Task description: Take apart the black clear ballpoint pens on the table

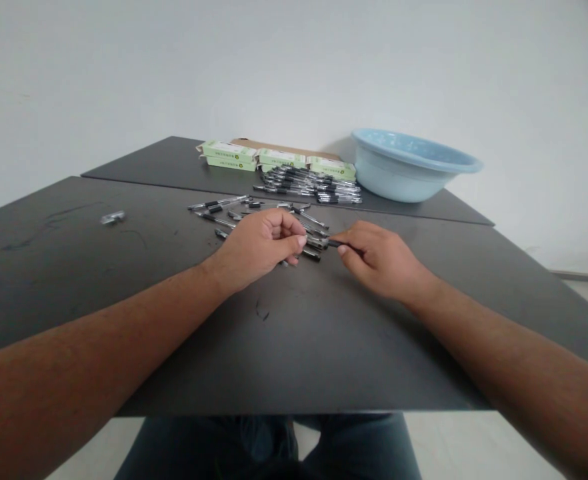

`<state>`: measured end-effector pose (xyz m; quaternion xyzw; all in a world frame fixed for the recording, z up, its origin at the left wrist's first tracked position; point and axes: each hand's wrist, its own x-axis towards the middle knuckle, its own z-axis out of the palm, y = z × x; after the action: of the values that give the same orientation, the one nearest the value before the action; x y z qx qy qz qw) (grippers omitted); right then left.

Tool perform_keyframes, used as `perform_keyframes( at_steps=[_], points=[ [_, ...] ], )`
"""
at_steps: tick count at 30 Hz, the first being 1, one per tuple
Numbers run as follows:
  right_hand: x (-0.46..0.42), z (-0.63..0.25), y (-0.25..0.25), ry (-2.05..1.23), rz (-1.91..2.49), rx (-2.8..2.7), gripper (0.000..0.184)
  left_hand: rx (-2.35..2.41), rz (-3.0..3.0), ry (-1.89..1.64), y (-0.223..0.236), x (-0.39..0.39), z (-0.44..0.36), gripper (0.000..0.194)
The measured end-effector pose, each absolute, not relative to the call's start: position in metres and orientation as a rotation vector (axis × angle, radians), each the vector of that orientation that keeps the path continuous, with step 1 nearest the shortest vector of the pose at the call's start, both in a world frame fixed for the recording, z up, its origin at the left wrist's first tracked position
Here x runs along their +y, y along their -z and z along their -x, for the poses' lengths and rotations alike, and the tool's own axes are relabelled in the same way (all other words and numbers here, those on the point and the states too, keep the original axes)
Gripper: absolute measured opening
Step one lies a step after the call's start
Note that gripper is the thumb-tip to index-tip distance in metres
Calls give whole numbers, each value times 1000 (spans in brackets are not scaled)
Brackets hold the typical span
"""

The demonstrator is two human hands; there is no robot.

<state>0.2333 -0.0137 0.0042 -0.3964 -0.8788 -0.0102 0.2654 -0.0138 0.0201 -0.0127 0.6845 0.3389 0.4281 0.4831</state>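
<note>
My right hand (381,259) is closed round a pen (333,243), whose dark front part sticks out to the left between thumb and forefinger. Facing it, my left hand (267,243) has thumb and forefinger pressed together. Whatever sits in that pinch is too small to make out. Beneath and behind the left hand lie several loose pens (219,203) with clear barrels and black grips, pointing different ways. Part of this loose group is hidden by the hand.
Farther back is a dense pile of pens (299,180). Behind it stand stacked green-and-white boxes (231,157). A light blue basin (404,177) stands at the back right. Small clear pieces (113,218) lie on the dark table (294,360) at left. A seam crosses the tabletop.
</note>
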Motion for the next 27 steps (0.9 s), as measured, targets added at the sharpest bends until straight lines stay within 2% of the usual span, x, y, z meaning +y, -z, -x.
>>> perform_keyframes(
  at_steps=[27],
  points=[
    [-24,-218,-8,52,1165,-2455,31,995,-2046,-952,9,12,13,12]
  ],
)
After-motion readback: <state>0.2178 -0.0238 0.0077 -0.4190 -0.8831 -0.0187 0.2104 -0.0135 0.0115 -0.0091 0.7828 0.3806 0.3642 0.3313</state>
